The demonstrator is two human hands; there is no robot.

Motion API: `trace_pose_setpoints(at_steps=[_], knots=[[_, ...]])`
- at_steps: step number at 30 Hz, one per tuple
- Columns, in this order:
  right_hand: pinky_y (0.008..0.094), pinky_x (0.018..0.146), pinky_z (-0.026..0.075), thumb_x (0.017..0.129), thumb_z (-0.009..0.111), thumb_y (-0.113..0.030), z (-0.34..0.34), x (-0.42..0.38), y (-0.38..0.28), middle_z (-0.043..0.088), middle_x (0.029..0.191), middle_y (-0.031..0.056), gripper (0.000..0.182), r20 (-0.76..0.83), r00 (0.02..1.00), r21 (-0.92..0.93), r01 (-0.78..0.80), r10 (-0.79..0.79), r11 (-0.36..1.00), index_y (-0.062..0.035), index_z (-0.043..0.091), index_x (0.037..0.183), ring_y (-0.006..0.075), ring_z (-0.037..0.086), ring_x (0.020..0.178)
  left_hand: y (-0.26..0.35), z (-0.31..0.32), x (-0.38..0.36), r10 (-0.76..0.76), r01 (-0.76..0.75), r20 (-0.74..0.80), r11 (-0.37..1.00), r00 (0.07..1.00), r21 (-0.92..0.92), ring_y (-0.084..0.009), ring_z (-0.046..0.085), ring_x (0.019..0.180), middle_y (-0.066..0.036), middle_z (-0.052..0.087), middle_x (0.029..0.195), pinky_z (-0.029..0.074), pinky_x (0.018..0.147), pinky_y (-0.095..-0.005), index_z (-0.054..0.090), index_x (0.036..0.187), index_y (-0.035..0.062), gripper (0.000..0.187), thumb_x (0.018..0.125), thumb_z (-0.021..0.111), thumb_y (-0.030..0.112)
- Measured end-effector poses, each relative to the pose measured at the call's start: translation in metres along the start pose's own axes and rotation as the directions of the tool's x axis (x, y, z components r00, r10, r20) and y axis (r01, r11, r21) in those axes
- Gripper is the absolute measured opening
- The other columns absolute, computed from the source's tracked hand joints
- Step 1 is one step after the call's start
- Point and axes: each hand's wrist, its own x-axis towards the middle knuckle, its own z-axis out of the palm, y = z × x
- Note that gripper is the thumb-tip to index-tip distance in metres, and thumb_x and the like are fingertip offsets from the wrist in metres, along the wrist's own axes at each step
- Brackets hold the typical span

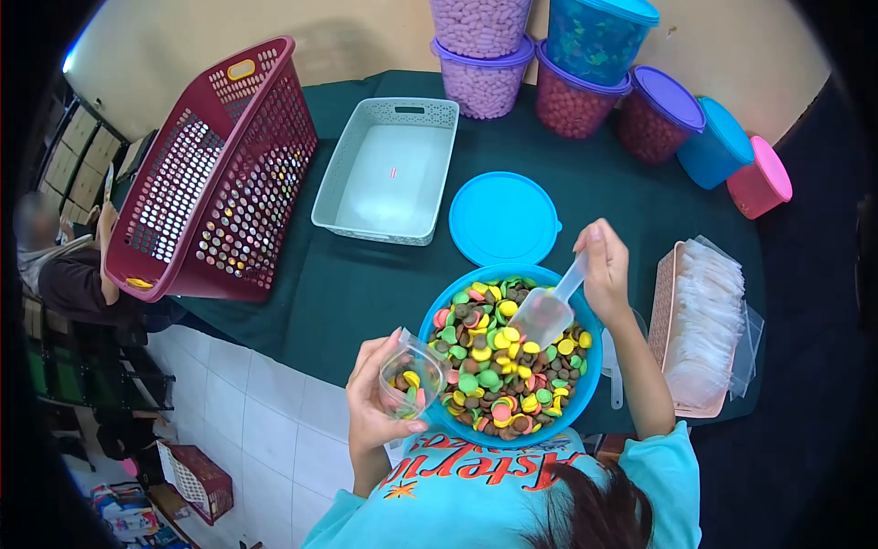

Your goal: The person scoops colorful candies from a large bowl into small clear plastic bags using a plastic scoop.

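Note:
My left hand (373, 395) is wrapped around a small clear plastic cup (413, 373), tilted, with some brown, yellow, green and pink candies low inside. My right hand (604, 270) grips the handle of a translucent plastic scoop (543, 317), whose blade rests over the candies in a large blue tub (594, 366). Yellow, green, pink and brown button-shaped candies (489, 377) fill this tub. The cup is beside the tub's left rim. Beyond the tub lies a round blue lid (505, 220).
A pale basket (334, 206) and a tall maroon basket (183, 220) stand left on the green-covered table (366, 302). Lidded candy tubs (658, 114) line the back. Right is a pink basket (665, 320) of clear plastic bags (706, 320). Another person (78, 274) is far left.

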Motion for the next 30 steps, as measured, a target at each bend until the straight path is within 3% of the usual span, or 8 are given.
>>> trace_pose_setpoints(at_steps=[6,11,13,23,25,27,28,30], knots=[[0.0181,0.041,0.026,0.091,0.037,-0.023,-0.022,-0.029,-0.010,0.040,0.054,-0.0029,0.028,0.173,0.944,0.083,-0.299,0.282,0.951,-0.0036,0.047,0.074,0.0022,0.035,0.046,0.002,-0.002,0.007,0.031,-0.033,0.034,0.998,0.999,0.053,-0.0209,0.050,0.095,-0.013,0.045,0.105,0.042,0.081,-0.0311,0.046,0.117,-0.0039,0.094,0.043,0.081,0.042],[0.0175,0.041,0.024,0.092,0.036,-0.024,-0.025,-0.055,-0.008,0.037,0.054,-0.0046,0.027,0.096,0.928,0.195,-0.371,0.359,0.908,-0.0052,0.046,0.075,0.0018,0.031,0.044,0.005,0.000,0.011,0.081,-0.095,0.087,0.979,0.993,0.180,-0.0216,0.051,0.095,-0.013,0.047,0.104,0.043,0.080,-0.0316,0.047,0.116,-0.0018,0.091,0.041,0.083,0.035],[0.0175,0.040,0.024,0.091,0.037,-0.024,-0.026,-0.057,-0.005,0.036,0.054,-0.0048,0.026,0.024,0.900,0.299,-0.421,0.435,0.856,-0.0058,0.046,0.075,0.0016,0.030,0.044,0.008,0.000,0.013,0.110,-0.165,0.190,0.938,0.976,0.304,-0.0221,0.052,0.094,-0.014,0.047,0.104,0.043,0.080,-0.0323,0.048,0.115,-0.0005,0.088,0.040,0.084,0.028],[0.0168,0.037,0.022,0.091,0.039,-0.027,-0.026,-0.035,-0.077,0.038,0.054,-0.0052,0.027,-0.057,0.940,0.329,-0.299,0.335,0.896,-0.0059,0.046,0.074,0.0000,0.030,0.043,0.019,0.015,0.017,0.094,-0.209,0.273,0.878,0.957,0.431,-0.0229,0.052,0.094,-0.014,0.048,0.104,0.046,0.077,-0.0316,0.048,0.115,0.0004,0.086,0.041,0.084,0.025],[0.0181,0.040,0.028,0.087,0.045,-0.020,-0.012,-0.040,-0.101,0.044,0.055,-0.0018,0.020,0.006,0.976,0.279,-0.211,0.218,0.937,-0.0047,0.048,0.074,0.0046,0.037,0.044,0.023,0.017,0.017,0.101,-0.232,0.294,0.860,0.950,0.454,-0.0233,0.052,0.094,-0.014,0.048,0.104,0.046,0.077,-0.0317,0.048,0.115,0.0003,0.086,0.041,0.084,0.026],[0.0212,0.044,0.033,0.081,0.052,-0.012,0.003,-0.049,-0.107,0.049,0.057,0.0020,0.011,0.053,0.976,-0.021,0.212,-0.211,0.977,-0.0038,0.052,0.074,0.0120,0.043,0.046,0.024,0.018,0.017,0.099,-0.247,0.376,0.895,0.921,0.372,-0.0238,0.053,0.095,-0.015,0.048,0.104,0.045,0.078,-0.0320,0.048,0.115,0.0002,0.086,0.041,0.084,0.027],[0.0212,0.044,0.033,0.081,0.052,-0.012,0.005,-0.050,-0.113,0.049,0.057,0.0020,0.011,0.054,0.976,-0.021,0.213,-0.212,0.977,-0.0038,0.052,0.074,0.0120,0.043,0.046,0.024,0.018,0.016,0.090,-0.254,0.395,0.887,0.914,0.386,-0.0239,0.053,0.094,-0.015,0.049,0.104,0.045,0.078,-0.0322,0.048,0.114,0.0000,0.085,0.041,0.084,0.027],[0.0236,0.047,0.035,0.074,0.057,-0.007,0.005,-0.051,-0.128,0.050,0.058,0.0055,0.004,0.235,0.792,-0.141,0.602,-0.564,0.786,-0.0039,0.055,0.074,0.0189,0.045,0.047,0.024,0.018,0.014,0.083,-0.225,0.373,0.907,0.924,0.355,-0.0238,0.053,0.094,-0.015,0.049,0.104,0.045,0.079,-0.0321,0.049,0.114,-0.0002,0.085,0.041,0.084,0.027]])
